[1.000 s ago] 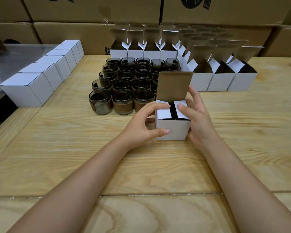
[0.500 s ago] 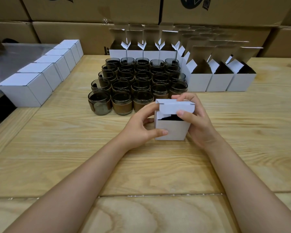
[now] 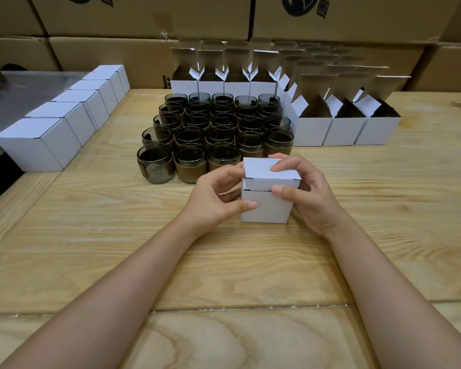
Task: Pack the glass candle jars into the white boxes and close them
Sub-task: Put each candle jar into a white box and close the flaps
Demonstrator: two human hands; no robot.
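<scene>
A small white box (image 3: 264, 206) stands on the wooden table (image 3: 117, 249) in front of me, its lid folded down with the tuck flap resting over the front wall. My left hand (image 3: 213, 198) grips its left side, thumb on the front face. My right hand (image 3: 308, 193) holds the right side, index finger on the lid and thumb on the front flap. Behind it stand several dark glass candle jars (image 3: 213, 131) in rows. Open white boxes (image 3: 343, 126) line the back and right. The jar inside the held box is hidden.
A row of closed white boxes (image 3: 64, 121) runs along the table's left edge. Large brown cartons (image 3: 144, 20) are stacked along the back wall. A grey metal surface (image 3: 24, 86) lies beyond the left edge.
The box's tall lid has been folded down from upright to flat over the top. My right hand came forward over it; my left hand stayed on the box's side.
</scene>
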